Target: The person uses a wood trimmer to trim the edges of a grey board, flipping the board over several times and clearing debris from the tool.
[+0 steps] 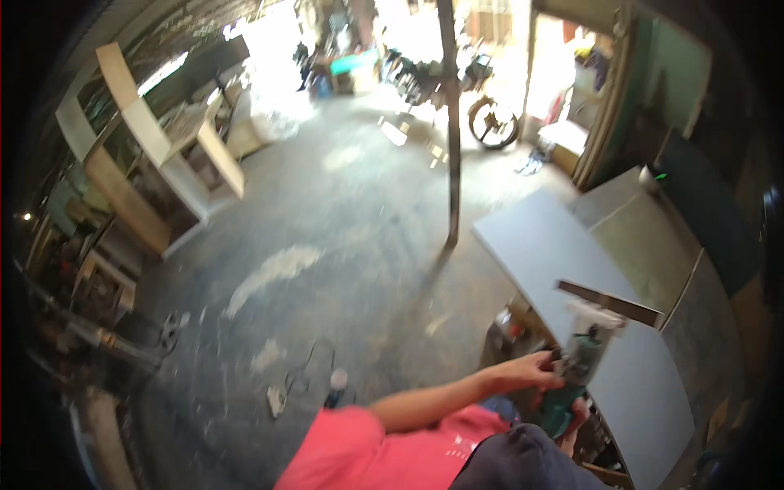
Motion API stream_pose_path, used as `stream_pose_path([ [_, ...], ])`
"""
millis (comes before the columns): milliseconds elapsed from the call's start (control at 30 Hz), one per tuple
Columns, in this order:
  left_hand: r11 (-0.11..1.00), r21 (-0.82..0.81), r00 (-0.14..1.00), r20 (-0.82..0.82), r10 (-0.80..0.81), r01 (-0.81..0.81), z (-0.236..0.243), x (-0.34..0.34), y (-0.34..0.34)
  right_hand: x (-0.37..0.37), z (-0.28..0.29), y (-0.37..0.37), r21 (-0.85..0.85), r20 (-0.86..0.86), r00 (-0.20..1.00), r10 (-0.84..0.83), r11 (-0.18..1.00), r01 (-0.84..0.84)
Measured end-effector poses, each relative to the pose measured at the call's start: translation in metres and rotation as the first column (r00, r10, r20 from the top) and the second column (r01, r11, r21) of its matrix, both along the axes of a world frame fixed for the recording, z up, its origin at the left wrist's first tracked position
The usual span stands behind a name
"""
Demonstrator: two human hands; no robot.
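A teal handheld power tool with a clear base, which looks like a trim router (585, 347), is over the near edge of a grey-blue board (539, 224). My left hand (527, 373) reaches across from the left, its fingers closed at the side of the tool near the clear base. Lower down, my right hand (576, 418) is wrapped round the teal body, partly hidden by it. Just beyond the base, a narrow dark-faced strip (610, 302) lies crosswise on the board. The tool's tip is blurred and cannot be made out.
A thin metal post (452, 147) rises from the concrete floor ahead. Pale wooden shelf frames (155, 155) stand at the left. On the floor lie a dark cable (298, 380) and a small white object (277, 400). Motorcycles (416, 77) stand by the bright opening.
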State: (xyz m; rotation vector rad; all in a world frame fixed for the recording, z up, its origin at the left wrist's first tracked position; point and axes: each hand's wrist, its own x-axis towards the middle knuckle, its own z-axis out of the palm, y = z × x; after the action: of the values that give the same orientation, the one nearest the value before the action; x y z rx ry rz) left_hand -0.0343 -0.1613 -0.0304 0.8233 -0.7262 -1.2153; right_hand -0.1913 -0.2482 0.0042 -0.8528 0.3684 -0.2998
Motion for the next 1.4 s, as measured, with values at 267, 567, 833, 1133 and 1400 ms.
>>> stream_pose_path([
  [267,0.933,0.075,0.927,0.164,0.337,-0.353,-0.006,0.115,0.073,0.147,-0.047,0.01,0.122,0.009,0.838,0.546,0.831,-0.543],
  [567,0.595,-0.01,0.555,0.346,0.756,-0.804,0.012,0.301,0.08,0.319,0.023,-0.02,-0.608,0.07,0.935,0.348,0.758,-0.237],
  [833,0.858,0.185,0.814,-0.273,0.513,-0.479,0.038,0.428,0.025,0.434,-0.061,0.028,-0.816,-0.089,0.988,0.128,0.559,-0.146],
  [1133,0.849,0.114,0.478,-0.861,-0.175,0.516,0.025,0.497,-0.022,0.547,-0.065,0.039,-0.754,0.404,0.543,-0.737,0.068,0.653],
  [1400,0.266,-0.007,0.245,0.406,-0.88,0.964,0.06,0.552,-0.057,0.542,-0.028,0.063,-0.492,0.522,-0.189,-0.832,-0.475,0.73],
])
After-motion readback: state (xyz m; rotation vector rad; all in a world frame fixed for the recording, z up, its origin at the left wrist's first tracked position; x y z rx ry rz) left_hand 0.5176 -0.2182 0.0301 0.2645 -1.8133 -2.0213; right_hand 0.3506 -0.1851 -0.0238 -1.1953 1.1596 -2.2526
